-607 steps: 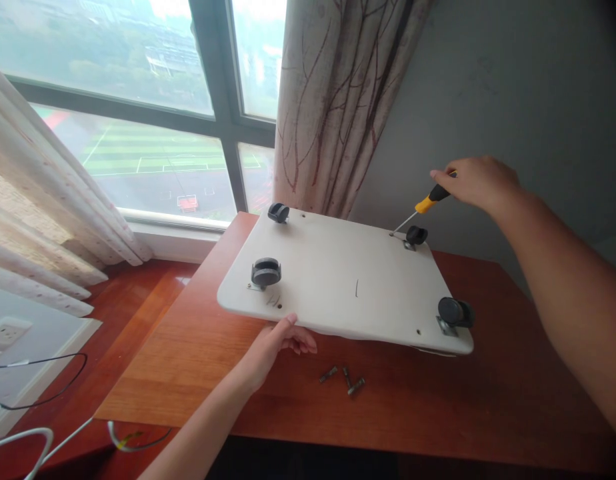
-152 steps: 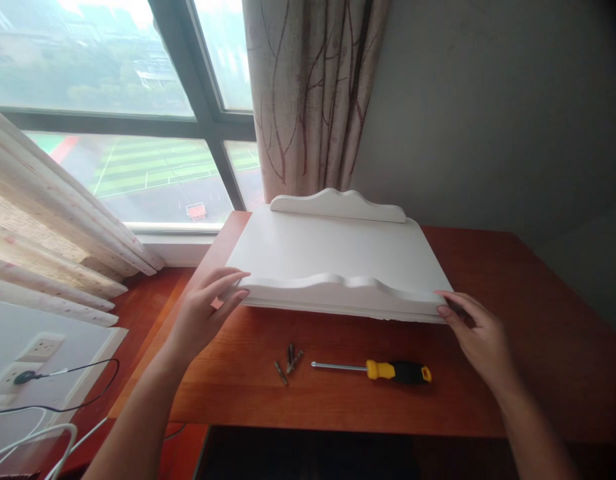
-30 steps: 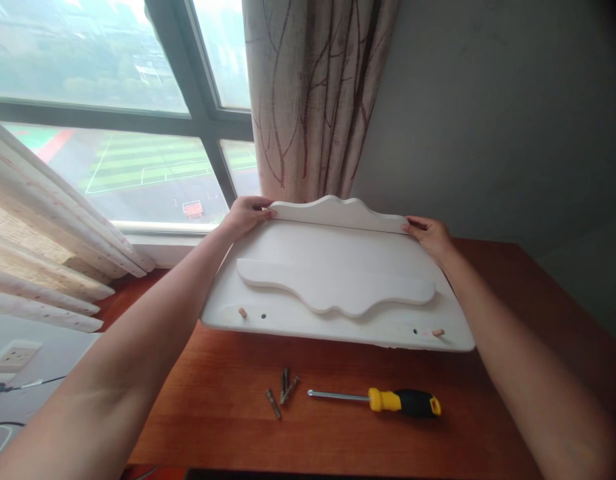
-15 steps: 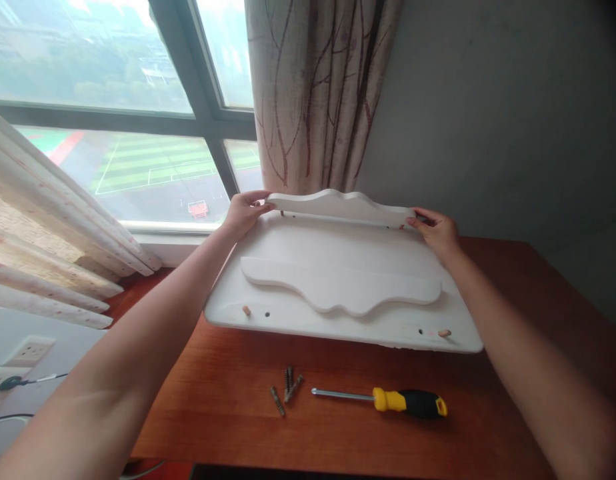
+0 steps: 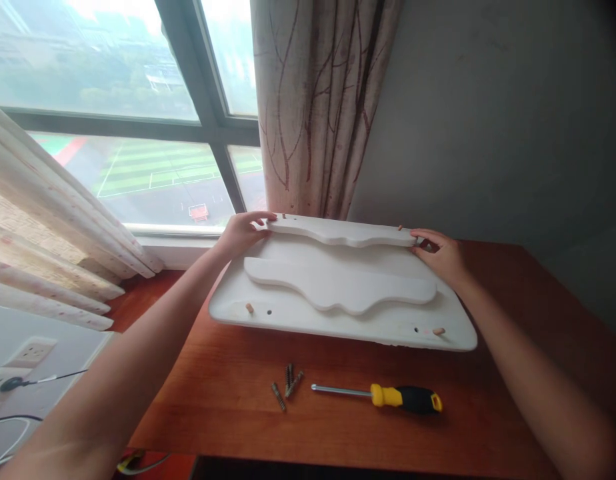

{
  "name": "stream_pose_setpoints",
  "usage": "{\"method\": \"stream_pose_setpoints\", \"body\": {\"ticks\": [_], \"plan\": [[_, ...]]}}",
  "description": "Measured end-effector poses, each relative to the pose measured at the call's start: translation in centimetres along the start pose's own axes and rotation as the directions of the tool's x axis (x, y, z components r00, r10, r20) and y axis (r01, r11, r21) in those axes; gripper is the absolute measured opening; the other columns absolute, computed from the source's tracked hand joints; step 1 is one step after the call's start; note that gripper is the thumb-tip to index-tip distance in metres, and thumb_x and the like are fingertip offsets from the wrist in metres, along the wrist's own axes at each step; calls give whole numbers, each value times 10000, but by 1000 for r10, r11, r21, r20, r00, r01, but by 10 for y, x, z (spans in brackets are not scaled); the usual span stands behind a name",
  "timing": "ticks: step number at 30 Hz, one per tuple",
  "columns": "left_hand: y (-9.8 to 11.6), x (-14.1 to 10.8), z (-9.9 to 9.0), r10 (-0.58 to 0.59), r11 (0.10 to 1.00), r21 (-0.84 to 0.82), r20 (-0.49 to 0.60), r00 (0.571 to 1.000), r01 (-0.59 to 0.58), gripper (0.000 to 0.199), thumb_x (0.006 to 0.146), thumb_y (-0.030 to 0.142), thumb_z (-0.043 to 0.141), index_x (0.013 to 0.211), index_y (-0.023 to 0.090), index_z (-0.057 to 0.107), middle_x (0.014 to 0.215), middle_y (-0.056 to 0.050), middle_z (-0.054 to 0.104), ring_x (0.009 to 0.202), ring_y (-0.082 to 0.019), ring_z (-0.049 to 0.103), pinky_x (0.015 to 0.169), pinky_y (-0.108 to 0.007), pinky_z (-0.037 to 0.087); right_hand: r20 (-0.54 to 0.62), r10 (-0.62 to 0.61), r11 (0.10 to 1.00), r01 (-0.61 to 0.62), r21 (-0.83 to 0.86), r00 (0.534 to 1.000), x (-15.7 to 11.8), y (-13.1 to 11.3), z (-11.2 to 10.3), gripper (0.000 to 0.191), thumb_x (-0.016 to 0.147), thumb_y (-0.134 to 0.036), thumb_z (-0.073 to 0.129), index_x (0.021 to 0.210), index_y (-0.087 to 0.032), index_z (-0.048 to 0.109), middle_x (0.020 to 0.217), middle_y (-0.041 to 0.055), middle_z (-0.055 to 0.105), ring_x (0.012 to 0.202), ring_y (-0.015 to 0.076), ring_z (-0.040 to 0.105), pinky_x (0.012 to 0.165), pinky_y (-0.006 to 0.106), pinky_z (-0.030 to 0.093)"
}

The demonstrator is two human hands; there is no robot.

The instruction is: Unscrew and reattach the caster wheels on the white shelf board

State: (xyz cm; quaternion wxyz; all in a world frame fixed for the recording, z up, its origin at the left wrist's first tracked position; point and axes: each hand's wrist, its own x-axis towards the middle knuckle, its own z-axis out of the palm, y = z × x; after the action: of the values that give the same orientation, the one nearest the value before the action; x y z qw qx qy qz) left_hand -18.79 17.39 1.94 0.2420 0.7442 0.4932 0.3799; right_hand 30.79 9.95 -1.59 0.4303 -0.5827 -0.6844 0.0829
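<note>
A white board (image 5: 298, 323) lies flat on the wooden table, with wooden dowels and dark holes near its edges. Across its far side is a white panel with a wavy edge (image 5: 338, 233), the wavy edge facing me. My left hand (image 5: 242, 235) pinches this panel's left end, and my right hand (image 5: 442, 255) has its right end between thumb and fingers. Two dowels show just behind the panel. Nearer to me, a second wavy panel (image 5: 338, 287) rests on the board, touched by neither hand.
Several metal screws (image 5: 289, 385) lie on the table (image 5: 228, 407) in front of the board. Beside them is a yellow and black screwdriver (image 5: 403, 398). A window and a curtain (image 5: 313, 120) stand behind, a grey wall (image 5: 488, 133) to the right.
The held panel has tipped over toward me and come down, so its wavy edge now points my way and the far dowels show behind it. Both hands have lowered with it.
</note>
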Motion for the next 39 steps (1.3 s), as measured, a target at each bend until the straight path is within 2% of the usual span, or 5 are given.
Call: {"method": "stream_pose_setpoints", "body": {"ticks": [9, 15, 19, 31, 39], "plan": [[18, -69, -16, -80, 993, -94, -80, 994, 72, 362, 827, 467, 658, 1051, 205, 766, 1269, -108, 694, 1213, -301, 608, 1041, -427, 486, -113, 156, 981, -140, 135, 981, -69, -5, -27, 288, 834, -415, 657, 1068, -278, 757, 1288, 63, 682, 1234, 283, 604, 1002, 462, 516], [28, -150, -32, -388, 881, -315, -50, 921, 354, 545, 763, 565, 732, 1204, 244, 717, 1397, -105, 622, 1271, -363, 581, 1002, -424, 524, -22, 563, 767, -513, 385, 826, -152, -7, -43, 446, 824, -524, 683, 1228, -338, 710, 1330, 47, 669, 1288, 335, 585, 1069, 505, 497], [39, -189, -27, -425, 860, -356, -104, 899, 365, 548, 778, 552, 727, 1254, 284, 698, 1450, -85, 580, 1361, -372, 502, 1100, -462, 458, -53, 563, 763, -495, 415, 825, -187, -11, -38, 503, 867, -548, 612, 1326, -347, 658, 1367, 40, 645, 1303, 328, 575, 1071, 485, 505], [30, -188, -21, -205, 977, -87, -156, 966, 193, 493, 934, 515, 496, 1296, 248, 697, 1530, -46, 497, 1437, -311, 424, 1239, -436, 263, -65, 489, 853, -460, 248, 870, -160, -22, -25, 574, 932, -598, 478, 1401, -293, 607, 1455, 53, 572, 1377, 279, 506, 1183, 442, 355], [11, -180, -31, -411, 894, -289, -222, 884, 343, 626, 857, 592, 605, 1368, 233, 640, 1590, -75, 410, 1329, -358, 527, 882, -362, 611, -24, 402, 890, -384, 247, 915, -138, -44, 5, 574, 926, -608, 491, 1382, -286, 625, 1417, 61, 604, 1361, 289, 522, 1145, 463, 412]]}}
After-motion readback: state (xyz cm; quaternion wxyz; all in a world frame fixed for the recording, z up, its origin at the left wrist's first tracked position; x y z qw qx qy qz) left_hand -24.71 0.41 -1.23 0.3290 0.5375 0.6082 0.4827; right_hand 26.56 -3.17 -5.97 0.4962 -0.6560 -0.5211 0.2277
